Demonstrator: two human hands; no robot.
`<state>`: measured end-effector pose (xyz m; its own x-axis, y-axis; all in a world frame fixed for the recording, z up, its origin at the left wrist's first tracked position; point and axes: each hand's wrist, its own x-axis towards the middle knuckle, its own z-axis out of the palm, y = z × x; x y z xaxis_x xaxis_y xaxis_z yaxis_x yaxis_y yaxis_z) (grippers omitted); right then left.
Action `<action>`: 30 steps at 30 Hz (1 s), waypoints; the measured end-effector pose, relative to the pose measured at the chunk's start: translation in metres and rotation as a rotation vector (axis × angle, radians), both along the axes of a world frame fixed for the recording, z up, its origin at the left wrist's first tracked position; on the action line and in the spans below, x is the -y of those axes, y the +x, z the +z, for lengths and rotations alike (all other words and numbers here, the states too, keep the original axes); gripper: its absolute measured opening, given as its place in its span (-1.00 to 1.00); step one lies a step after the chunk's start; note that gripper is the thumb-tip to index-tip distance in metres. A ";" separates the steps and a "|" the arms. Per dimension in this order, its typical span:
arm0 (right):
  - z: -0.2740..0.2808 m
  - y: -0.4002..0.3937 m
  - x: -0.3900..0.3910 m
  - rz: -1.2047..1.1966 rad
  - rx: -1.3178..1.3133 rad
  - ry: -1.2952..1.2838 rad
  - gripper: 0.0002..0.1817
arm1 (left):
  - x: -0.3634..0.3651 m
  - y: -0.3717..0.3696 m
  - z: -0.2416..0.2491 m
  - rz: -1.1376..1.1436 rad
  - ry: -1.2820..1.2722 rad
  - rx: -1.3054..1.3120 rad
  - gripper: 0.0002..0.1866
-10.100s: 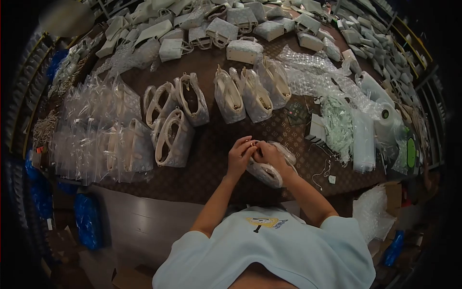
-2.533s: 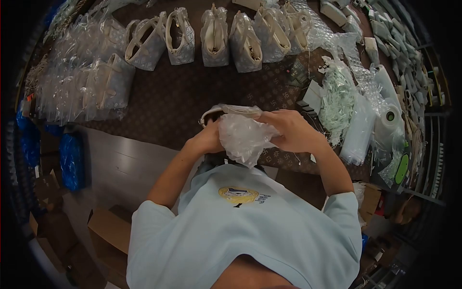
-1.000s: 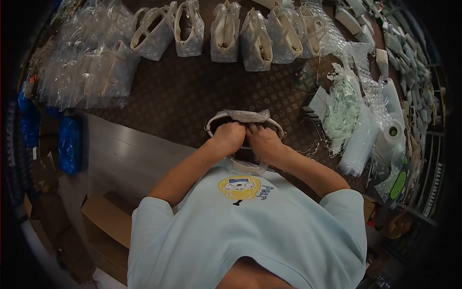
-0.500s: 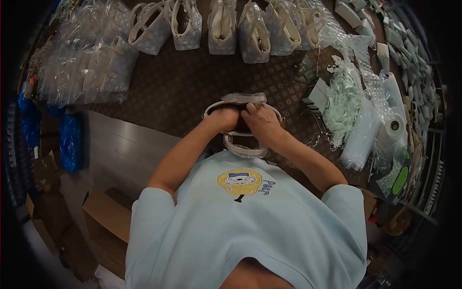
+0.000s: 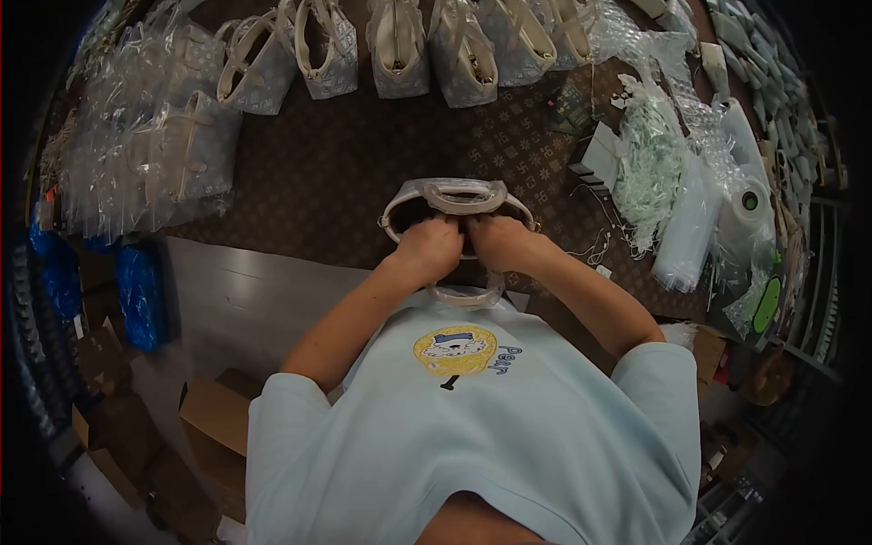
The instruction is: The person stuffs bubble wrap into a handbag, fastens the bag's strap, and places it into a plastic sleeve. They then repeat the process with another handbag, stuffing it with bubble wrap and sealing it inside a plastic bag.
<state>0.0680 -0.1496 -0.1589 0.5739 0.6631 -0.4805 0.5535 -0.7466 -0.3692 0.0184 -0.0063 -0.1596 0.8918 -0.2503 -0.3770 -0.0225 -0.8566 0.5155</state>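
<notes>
Head view, we see pale cream-rimmed handbag [image 5: 436, 193], oval mouth open, looped handles [image 5: 468, 300] in clear plastic, at brown patterned table [image 5: 327, 182]'s near edge, left hand [image 5: 431, 247] and right hand [image 5: 501, 243] inside, fingers hidden, grip we can't tell.

At the near edge of the table [image 5: 318, 182], a handbag [image 5: 411, 197], the left hand [image 5: 429, 249] and right hand [image 5: 505, 243] partly inside its mouth; behind it, a row of handbags [image 5: 401, 68]; at the left end, sleeved handbags [image 5: 150, 154]; toward the right end, a bundle of strands [image 5: 650, 154] between flat pieces [image 5: 600, 153] and a film roll [image 5: 752, 222].
</notes>
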 end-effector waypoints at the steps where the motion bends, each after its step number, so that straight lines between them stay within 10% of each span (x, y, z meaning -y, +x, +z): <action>1: -0.010 0.011 -0.003 0.042 -0.107 -0.051 -0.80 | -0.001 0.011 -0.003 -0.003 -0.004 -0.004 -0.78; 7: -0.014 0.040 -0.023 0.115 -0.282 -0.304 -0.73 | -0.008 0.044 0.001 -0.061 0.046 -0.220 -0.72; 9: -0.028 0.039 -0.011 0.333 -0.195 -0.234 -0.73 | -0.025 0.026 0.020 -0.032 -0.195 0.069 -0.78; 13: -0.001 0.022 -0.001 0.038 -0.068 0.009 -0.72 | -0.051 0.027 0.065 0.337 -0.092 0.656 -0.73; 17: 0.031 0.028 -0.021 0.190 0.017 -0.217 -0.75 | -0.060 0.040 -0.006 -0.012 0.208 0.315 -0.69; 24: 0.013 -0.045 -0.014 -0.018 0.335 0.069 -0.46 | -0.008 -0.055 -0.026 0.169 -0.358 0.006 -0.22; 30: -0.037 -0.027 -0.014 -0.140 0.463 0.067 -0.23 | -0.020 -0.037 0.017 0.161 -0.507 -0.356 -0.36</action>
